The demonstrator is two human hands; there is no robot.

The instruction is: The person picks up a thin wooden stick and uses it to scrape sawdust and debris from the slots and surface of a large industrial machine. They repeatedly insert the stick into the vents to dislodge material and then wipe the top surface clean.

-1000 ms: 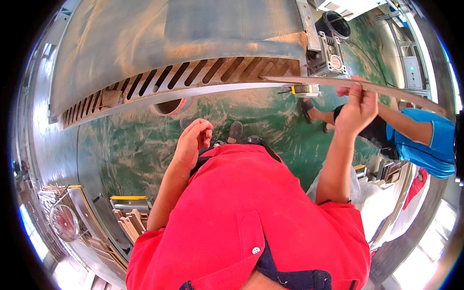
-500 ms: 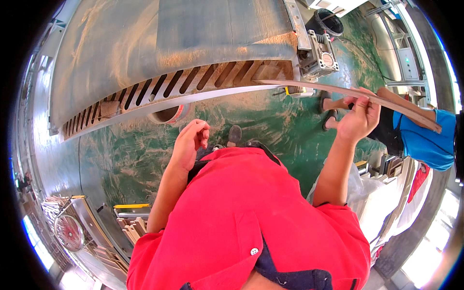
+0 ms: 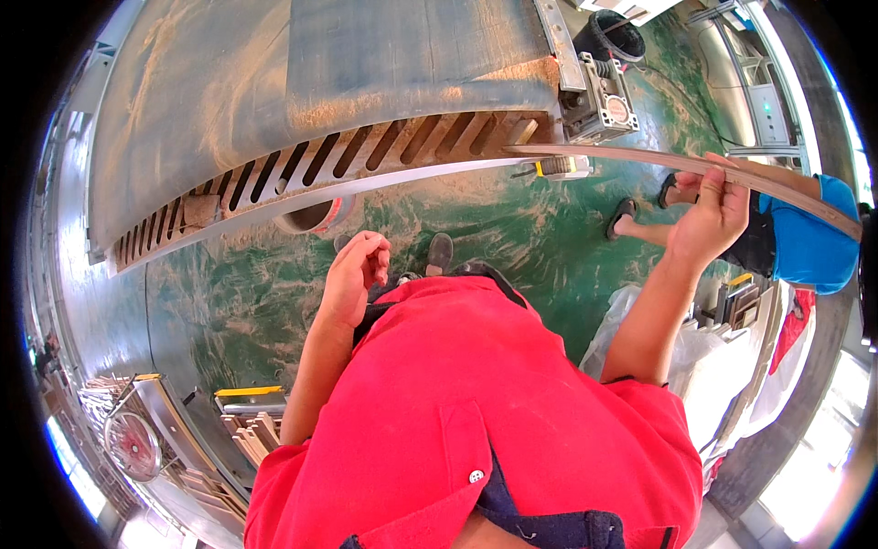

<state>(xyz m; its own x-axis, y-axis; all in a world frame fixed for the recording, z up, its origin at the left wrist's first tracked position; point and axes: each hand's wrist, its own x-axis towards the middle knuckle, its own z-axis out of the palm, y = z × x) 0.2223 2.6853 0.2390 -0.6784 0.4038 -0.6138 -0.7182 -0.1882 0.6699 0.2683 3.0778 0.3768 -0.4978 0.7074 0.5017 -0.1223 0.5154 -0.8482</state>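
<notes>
A long, thin wooden strip is pinched in my right hand, out to the right at arm's length. The strip's left end lies over the right end of the slotted metal ledge, and its other end reaches far right, in front of another person. My left hand hovers in front of my body, below the ledge. Its fingers are curled in loosely, with nothing seen in them. Beyond the ledge stretches a wide, dark belt dusted with sawdust. A small pale wood piece shows by the strip's left end.
A motor housing sits at the belt's right corner, with a black bucket behind it. Under the ledge stands a round bucket. A person in blue stands at right. Wood pieces are stacked lower left.
My right hand has moved to the right, drawing the strip along with it. My left hand has barely shifted. The other person's legs have changed position.
</notes>
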